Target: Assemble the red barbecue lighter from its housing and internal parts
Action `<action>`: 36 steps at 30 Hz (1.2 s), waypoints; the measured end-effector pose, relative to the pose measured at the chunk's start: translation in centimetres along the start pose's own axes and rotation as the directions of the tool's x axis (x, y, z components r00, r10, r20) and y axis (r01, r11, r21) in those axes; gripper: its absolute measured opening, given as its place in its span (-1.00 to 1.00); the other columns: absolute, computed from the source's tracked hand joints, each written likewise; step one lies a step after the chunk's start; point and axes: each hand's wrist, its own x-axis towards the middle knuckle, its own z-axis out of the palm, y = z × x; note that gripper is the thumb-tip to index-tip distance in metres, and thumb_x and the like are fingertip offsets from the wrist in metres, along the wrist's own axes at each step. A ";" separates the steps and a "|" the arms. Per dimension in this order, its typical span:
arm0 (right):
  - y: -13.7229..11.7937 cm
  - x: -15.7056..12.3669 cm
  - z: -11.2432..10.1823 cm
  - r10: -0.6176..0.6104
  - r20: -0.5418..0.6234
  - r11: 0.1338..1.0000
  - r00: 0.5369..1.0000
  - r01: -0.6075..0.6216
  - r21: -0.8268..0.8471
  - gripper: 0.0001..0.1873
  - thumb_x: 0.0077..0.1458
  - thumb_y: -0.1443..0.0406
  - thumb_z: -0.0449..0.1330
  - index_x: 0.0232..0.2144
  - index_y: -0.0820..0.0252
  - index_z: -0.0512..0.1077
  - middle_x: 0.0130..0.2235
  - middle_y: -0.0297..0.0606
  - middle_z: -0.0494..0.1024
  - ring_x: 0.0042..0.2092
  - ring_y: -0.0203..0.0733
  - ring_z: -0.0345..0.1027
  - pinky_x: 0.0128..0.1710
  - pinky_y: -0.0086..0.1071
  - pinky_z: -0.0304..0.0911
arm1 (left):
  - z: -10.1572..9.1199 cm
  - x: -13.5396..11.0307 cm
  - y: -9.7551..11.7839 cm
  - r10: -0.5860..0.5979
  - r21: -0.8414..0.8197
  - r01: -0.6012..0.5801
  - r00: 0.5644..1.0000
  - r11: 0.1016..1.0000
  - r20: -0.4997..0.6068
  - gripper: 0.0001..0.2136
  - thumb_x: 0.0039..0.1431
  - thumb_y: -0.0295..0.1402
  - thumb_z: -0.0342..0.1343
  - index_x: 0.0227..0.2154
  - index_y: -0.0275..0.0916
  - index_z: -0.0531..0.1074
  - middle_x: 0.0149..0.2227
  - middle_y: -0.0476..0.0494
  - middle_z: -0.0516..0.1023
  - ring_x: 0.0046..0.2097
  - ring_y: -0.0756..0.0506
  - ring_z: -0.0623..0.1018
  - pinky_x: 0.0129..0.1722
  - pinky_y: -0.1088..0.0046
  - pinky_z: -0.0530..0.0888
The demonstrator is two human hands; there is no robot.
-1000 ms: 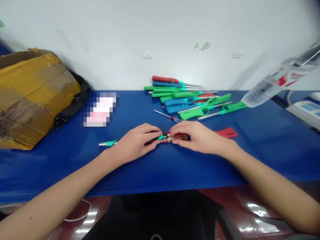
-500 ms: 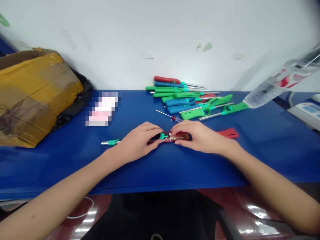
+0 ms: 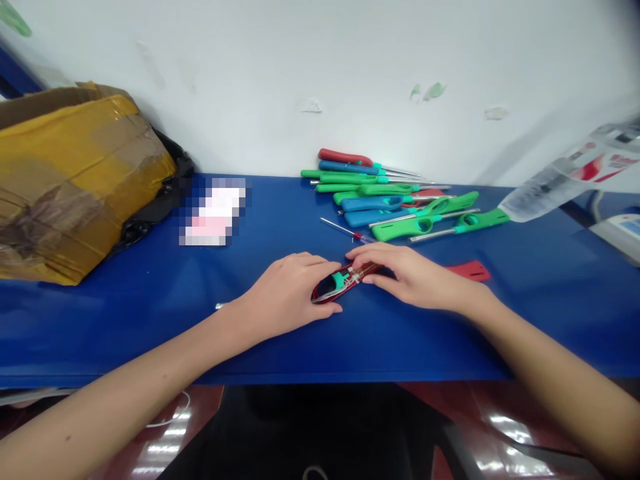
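Note:
Between my hands lies an opened red lighter half (image 3: 345,281), a long-necked gas lighter with its green trigger and inner parts exposed. My left hand (image 3: 293,293) grips its trigger end, thumb on the near side and fingers on the far side. The metal tip of its tube (image 3: 220,306) peeks out left of my left wrist. At the handle end, my right hand (image 3: 395,270) pinches the lighter with thumb and fingertips. A loose red shell half (image 3: 470,271) lies behind my right wrist. Just beyond the right hand is a thin screwdriver (image 3: 345,229), its handle partly covered.
Several green, blue and red lighters (image 3: 400,200) are piled at the back against the white wall. A taped cardboard box (image 3: 75,180) stands at the left, near a blurred-out rectangle (image 3: 213,217). To the right a clear plastic bottle (image 3: 560,173) leans beside a white device (image 3: 623,230).
The lighter has turned, its trigger end now nearer me and its handle end farther away. My left hand has shifted right with it. The whole view has moved slightly.

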 end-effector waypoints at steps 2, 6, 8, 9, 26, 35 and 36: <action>0.0 0.0 -0.1 0.002 0.010 1.000 1.000 -0.002 0.005 -0.81 0.26 0.31 0.10 -0.11 0.11 0.45 0.10 -0.14 0.50 0.10 -0.07 0.41 0.18 -0.11 0.24 | -0.1 0.0 0.1 -0.002 -0.004 0.002 1.000 1.000 0.016 -0.55 0.05 -0.25 0.35 0.01 -0.25 0.48 -0.04 -0.19 0.60 -0.04 -0.21 0.58 -0.04 0.23 0.52; 0.0 0.0 -0.2 0.000 0.006 1.000 1.000 -0.001 0.012 -0.80 0.26 0.29 0.10 -0.10 0.12 0.46 0.10 -0.13 0.50 0.09 -0.07 0.42 0.17 -0.10 0.26 | -0.1 0.0 -0.2 -0.008 -0.038 0.008 1.000 0.999 0.017 -0.62 0.11 -0.27 0.29 -0.02 -0.26 0.49 -0.08 -0.18 0.61 -0.07 -0.19 0.58 -0.07 0.27 0.52; -0.1 0.1 -0.2 -0.014 -0.001 1.000 1.000 0.014 0.014 -0.78 0.28 0.27 0.08 -0.08 0.12 0.46 0.09 -0.13 0.51 0.07 -0.08 0.43 0.13 -0.12 0.29 | -0.1 0.0 -0.5 0.004 -0.072 -0.003 1.000 0.997 0.013 -0.70 0.16 -0.28 0.22 -0.05 -0.23 0.51 -0.11 -0.15 0.62 -0.09 -0.17 0.58 -0.10 0.31 0.52; -0.1 0.1 -0.3 -0.022 -0.005 1.000 1.000 0.022 0.017 -0.77 0.29 0.27 0.07 -0.07 0.12 0.45 0.08 -0.13 0.51 0.06 -0.08 0.43 0.11 -0.13 0.31 | -0.2 0.1 -0.8 0.018 -0.085 -0.017 1.000 0.996 0.010 -0.73 0.19 -0.28 0.19 -0.07 -0.21 0.51 -0.13 -0.14 0.62 -0.10 -0.16 0.58 -0.10 0.32 0.51; -0.8 0.2 -0.1 -0.010 -0.048 0.999 0.999 0.007 -0.052 -0.86 0.21 0.28 0.19 -0.18 0.16 0.47 -0.10 -0.16 0.57 -0.12 -0.10 0.46 -0.10 -0.25 0.37 | -0.8 0.2 -2.8 0.116 0.003 -0.116 0.993 0.993 0.023 -0.74 0.25 -0.31 0.14 -0.03 -0.24 0.48 -0.02 -0.18 0.55 -0.01 -0.18 0.47 -0.02 0.25 0.48; -1.1 -0.4 -1.3 0.042 -0.009 0.981 0.999 -0.043 -0.191 -0.78 0.15 0.26 0.24 -0.13 0.14 0.50 -0.10 -0.14 0.58 -0.09 -0.01 0.47 -0.12 -0.20 0.38 | -0.4 0.3 -2.8 0.040 0.013 -0.039 0.998 0.999 -0.051 -0.74 0.27 -0.15 0.12 -0.17 -0.22 0.56 0.01 -0.21 0.52 0.05 -0.21 0.46 0.01 0.21 0.49; -1.1 -0.4 -1.3 0.048 -0.003 0.981 0.999 -0.048 -0.187 -0.78 0.15 0.26 0.24 -0.12 0.13 0.50 -0.11 -0.15 0.59 -0.11 -0.03 0.47 -0.13 -0.20 0.38 | -0.2 0.3 -2.8 0.040 0.005 -0.040 0.998 0.999 -0.056 -0.74 0.28 -0.16 0.11 -0.17 -0.22 0.56 0.01 -0.21 0.52 0.06 -0.21 0.46 0.02 0.21 0.49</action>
